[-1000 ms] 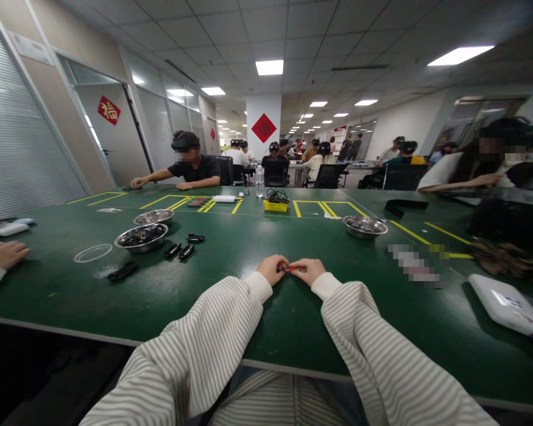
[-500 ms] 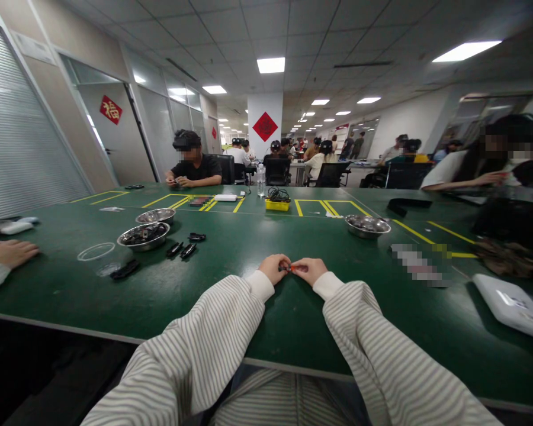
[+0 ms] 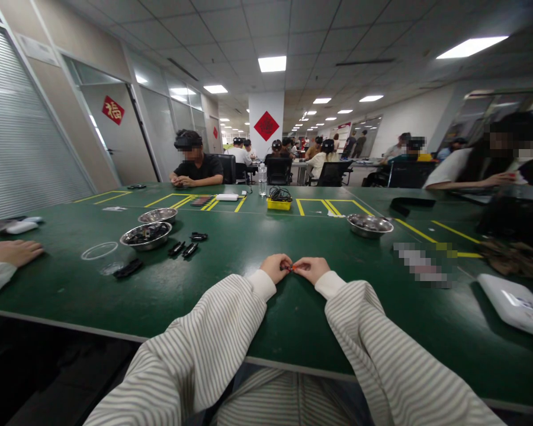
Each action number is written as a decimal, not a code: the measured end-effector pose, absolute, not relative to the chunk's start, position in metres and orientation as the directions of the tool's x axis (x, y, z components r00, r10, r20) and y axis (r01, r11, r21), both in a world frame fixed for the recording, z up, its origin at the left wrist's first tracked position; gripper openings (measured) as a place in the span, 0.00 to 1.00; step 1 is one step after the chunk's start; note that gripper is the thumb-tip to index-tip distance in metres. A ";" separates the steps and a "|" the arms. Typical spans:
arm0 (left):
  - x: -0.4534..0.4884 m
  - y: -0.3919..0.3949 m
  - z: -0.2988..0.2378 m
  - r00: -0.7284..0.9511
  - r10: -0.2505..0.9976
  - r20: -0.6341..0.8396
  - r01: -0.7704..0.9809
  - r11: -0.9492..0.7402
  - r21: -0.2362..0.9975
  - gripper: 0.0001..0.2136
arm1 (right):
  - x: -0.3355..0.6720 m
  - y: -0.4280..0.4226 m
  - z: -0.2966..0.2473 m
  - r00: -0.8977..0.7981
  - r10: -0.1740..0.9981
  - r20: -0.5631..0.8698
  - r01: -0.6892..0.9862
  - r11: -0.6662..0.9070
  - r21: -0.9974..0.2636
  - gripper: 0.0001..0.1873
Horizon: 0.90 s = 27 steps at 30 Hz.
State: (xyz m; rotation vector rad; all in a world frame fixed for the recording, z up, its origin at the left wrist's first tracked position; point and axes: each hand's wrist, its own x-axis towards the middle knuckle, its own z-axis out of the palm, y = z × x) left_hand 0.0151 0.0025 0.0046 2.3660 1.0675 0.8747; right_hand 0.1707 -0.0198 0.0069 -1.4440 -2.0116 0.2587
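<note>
Small part [image 3: 292, 268] between both hands' fingers [image 3: 282, 265]

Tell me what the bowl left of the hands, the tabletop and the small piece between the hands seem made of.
Bowl: metal, likely steel; shiny silver rim. Tabletop: smooth green coating or mat, semi-matte, faintly reflecting ceiling lights. Small piece, pinched by left hand and right hand: orange-red and dark, possibly plastic; too small to be sure.
</note>
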 end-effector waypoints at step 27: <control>0.014 0.007 -0.001 0.496 0.809 0.316 0.600 -0.582 0.548 0.09 | 0.172 -0.019 0.005 -0.183 0.912 0.367 0.748 0.372 -0.550 0.06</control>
